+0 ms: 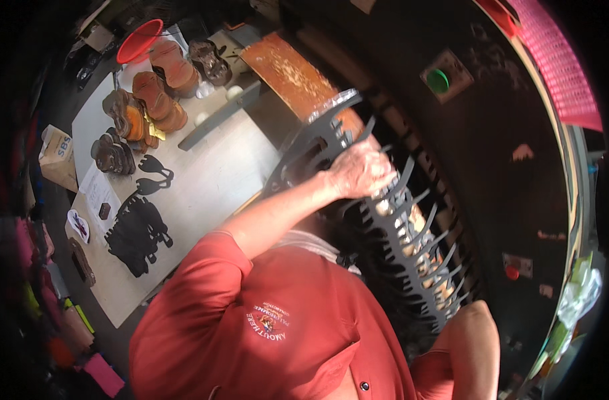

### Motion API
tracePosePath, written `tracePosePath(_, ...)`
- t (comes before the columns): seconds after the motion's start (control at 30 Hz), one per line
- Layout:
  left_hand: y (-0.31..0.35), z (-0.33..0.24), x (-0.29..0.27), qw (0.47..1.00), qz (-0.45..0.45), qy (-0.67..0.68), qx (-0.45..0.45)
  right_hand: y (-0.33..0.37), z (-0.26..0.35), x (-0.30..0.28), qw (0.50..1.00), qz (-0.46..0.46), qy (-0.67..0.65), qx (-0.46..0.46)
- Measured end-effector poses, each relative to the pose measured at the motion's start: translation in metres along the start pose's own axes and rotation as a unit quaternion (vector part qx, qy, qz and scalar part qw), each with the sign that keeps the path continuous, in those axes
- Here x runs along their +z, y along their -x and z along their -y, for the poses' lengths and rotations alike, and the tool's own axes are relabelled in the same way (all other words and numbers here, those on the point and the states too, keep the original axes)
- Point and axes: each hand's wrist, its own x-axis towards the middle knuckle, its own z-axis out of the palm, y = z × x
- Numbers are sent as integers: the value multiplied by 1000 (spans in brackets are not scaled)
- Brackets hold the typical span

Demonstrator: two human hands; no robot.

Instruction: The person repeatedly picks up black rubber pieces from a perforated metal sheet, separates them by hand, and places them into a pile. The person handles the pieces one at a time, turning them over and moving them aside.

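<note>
My left hand (359, 171) grips the upper part of a long dark grey sheet (411, 253) full of cut-out gaps and thin prongs. The sheet runs from the top centre down to the lower right, over the bed of a dark machine. My left arm reaches to it from my red shirt sleeve. Only my right upper arm and elbow (472, 340) show at the lower right; the right hand itself is hidden behind the sheet's lower end.
A rusty brown board (288, 70) lies on the machine, which has a green button (438, 81) and a red button (512, 272). To the left, a pale worktable (204, 180) holds black cut shapes (139, 230), stacks of brown pieces (159, 100) and a red bowl (139, 40).
</note>
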Motion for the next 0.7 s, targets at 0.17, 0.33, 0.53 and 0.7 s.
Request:
tracePosePath(0.17,-2,-6,-6,1000,10,-7,-28,-11,11,8,1000,22,-13,-18)
tracePosePath(0.33,4,-15,-2,998,11,-7,-69,-13,23,1,999,29,-14,-29)
tracePosePath(0.53,8,-21,-2,997,24,-37,-61,-15,33,-7,999,30,-11,-31)
tracePosePath(0.7,6,-32,-9,997,2,-34,-69,-7,26,-24,1000,17,9,-24)
